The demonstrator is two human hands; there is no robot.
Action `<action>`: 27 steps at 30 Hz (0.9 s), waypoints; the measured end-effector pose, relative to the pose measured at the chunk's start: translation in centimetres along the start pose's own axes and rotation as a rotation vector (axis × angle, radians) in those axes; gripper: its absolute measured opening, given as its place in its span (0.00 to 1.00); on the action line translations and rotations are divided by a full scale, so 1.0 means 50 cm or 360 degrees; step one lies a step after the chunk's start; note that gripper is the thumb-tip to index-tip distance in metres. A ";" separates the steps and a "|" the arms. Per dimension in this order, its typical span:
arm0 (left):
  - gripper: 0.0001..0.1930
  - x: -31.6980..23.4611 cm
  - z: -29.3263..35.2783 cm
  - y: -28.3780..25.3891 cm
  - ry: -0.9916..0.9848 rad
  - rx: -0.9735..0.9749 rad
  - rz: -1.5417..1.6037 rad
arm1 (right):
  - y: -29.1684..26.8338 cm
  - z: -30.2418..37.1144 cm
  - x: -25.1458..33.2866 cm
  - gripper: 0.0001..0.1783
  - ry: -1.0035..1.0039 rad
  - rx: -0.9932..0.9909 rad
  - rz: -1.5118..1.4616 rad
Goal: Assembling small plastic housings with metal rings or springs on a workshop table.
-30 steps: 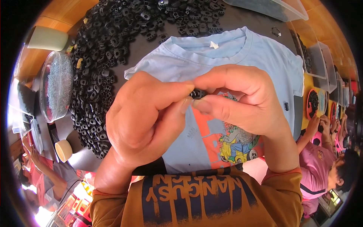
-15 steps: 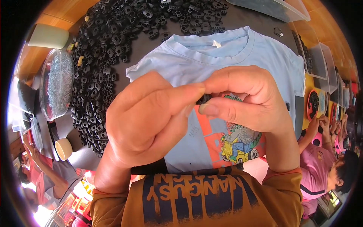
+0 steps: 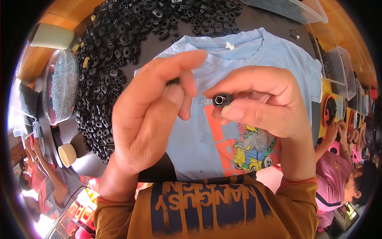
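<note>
One small black part pinched between right hand fingertips

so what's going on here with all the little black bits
A person sits at a dark table with a light blue t-shirt spread flat on it. The right hand pinches a small black ring-shaped part between thumb and fingertips, raised above the shirt. The left hand is beside it, apart, with something small and dark pinched at its fingers; what it is cannot be told. A large heap of similar black parts lies at the left, next to a clear bowl of tiny pieces.
</note>
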State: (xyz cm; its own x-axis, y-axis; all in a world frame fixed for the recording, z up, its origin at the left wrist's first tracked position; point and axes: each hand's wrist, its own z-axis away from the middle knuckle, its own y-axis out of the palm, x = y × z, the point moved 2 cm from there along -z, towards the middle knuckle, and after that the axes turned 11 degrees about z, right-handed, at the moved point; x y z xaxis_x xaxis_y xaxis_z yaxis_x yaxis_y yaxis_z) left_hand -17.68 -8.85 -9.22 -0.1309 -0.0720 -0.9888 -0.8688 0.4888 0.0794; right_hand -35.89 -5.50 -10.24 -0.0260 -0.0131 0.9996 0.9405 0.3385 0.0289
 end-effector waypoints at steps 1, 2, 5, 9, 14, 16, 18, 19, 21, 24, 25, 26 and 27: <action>0.20 0.010 0.000 -0.005 0.0043 -0.0013 0.0163 | 0.000 0.000 0.000 0.14 -0.0001 0.0001 0.0002; 0.20 0.006 -0.002 -0.001 0.0009 -0.0075 0.0224 | -0.002 0.001 -0.001 0.13 -0.0024 -0.0001 -0.0027; 0.20 0.009 -0.007 -0.007 -0.0057 -0.0126 0.0354 | -0.010 0.000 -0.007 0.13 -0.0012 -0.0144 -0.0163; 0.18 0.015 -0.003 -0.008 -0.0193 -0.0024 0.0577 | -0.010 -0.006 -0.016 0.14 -0.0019 -0.0343 -0.0089; 0.18 0.009 0.004 0.006 -0.0088 -0.0011 0.0610 | -0.007 -0.008 -0.009 0.13 0.0001 -0.0255 -0.0207; 0.18 0.011 0.003 0.011 -0.0095 -0.0009 0.0671 | -0.004 -0.006 -0.016 0.13 0.0048 -0.0217 -0.0153; 0.17 0.025 0.004 0.011 -0.0030 0.0077 0.0637 | 0.006 -0.007 -0.014 0.13 0.0110 -0.0136 -0.0224; 0.17 0.027 0.005 0.011 -0.0036 0.0066 0.0600 | 0.008 -0.008 -0.016 0.13 0.0109 -0.0137 -0.0225; 0.17 0.031 0.006 0.017 -0.0020 0.0052 0.0516 | 0.013 -0.007 -0.022 0.13 0.0054 -0.0053 -0.0249; 0.17 0.029 0.005 0.020 -0.0039 0.0053 0.0368 | 0.014 -0.010 -0.030 0.12 -0.0039 -0.0053 -0.0212; 0.17 0.029 0.005 0.021 -0.0039 0.0032 0.0394 | 0.014 -0.010 -0.030 0.12 -0.0040 -0.0052 -0.0213; 0.17 0.030 0.005 0.021 -0.0038 0.0012 0.0421 | 0.014 -0.009 -0.028 0.12 -0.0055 -0.0064 -0.0192; 0.17 0.029 0.004 0.020 -0.0037 0.0012 0.0420 | 0.014 -0.009 -0.027 0.12 -0.0070 -0.0076 -0.0170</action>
State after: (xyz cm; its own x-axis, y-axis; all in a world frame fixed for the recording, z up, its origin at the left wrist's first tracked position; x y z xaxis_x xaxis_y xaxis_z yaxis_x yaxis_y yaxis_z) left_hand -18.65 -8.27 -10.60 -0.3414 0.0792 -0.9366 -0.8023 0.4946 0.3343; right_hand -35.04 -5.67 -11.55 -0.1409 -0.0050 0.9900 0.9465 0.2924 0.1362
